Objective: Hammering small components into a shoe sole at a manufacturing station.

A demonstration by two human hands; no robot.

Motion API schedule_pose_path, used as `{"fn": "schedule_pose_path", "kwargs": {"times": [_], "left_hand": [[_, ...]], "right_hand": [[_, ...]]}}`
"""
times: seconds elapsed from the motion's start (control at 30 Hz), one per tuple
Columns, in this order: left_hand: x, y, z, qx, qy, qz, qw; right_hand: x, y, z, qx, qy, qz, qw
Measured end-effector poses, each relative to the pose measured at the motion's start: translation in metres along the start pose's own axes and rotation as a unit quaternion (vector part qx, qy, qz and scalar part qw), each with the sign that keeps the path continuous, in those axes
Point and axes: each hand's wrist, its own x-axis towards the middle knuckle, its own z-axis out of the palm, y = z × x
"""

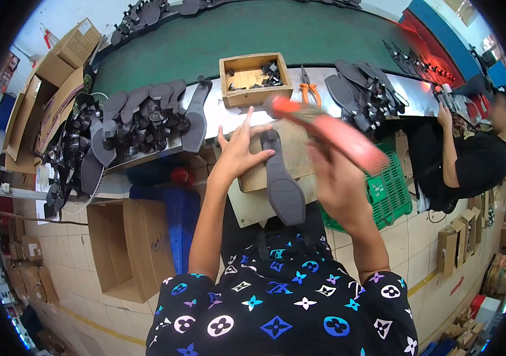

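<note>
A dark grey shoe sole lies bottom up on the work block in front of me, its narrow heel end pointing away from me and its toe end toward me. My left hand is at its left side with fingers spread, the thumb tip against the sole's edge near the heel. My right hand is closed around the red handle of a hammer, which is smeared by motion. The hammer's head is above and just beyond the heel end. The worn work block is partly hidden by my hands and the shoe.
A wooden box of small black parts stands beyond the block, with orange-handled pliers beside it. Shoes pile up left and right. A green conveyor belt runs behind. A green crate and a seated person are right.
</note>
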Motion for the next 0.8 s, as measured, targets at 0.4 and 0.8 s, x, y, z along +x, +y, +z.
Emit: {"fn": "schedule_pose_path", "kwargs": {"times": [0.4,0.8], "left_hand": [[-0.043,0.035,-0.008,-0.156,0.039,0.216,0.963],[-0.149,0.127,-0.066,-0.513,-0.181,-0.029,0.839]], "right_hand": [[-0.023,0.028,0.012,-0.014,-0.018,0.152,0.988],[-0.036,0.018,0.017,0.268,-0.218,0.082,0.935]]}}
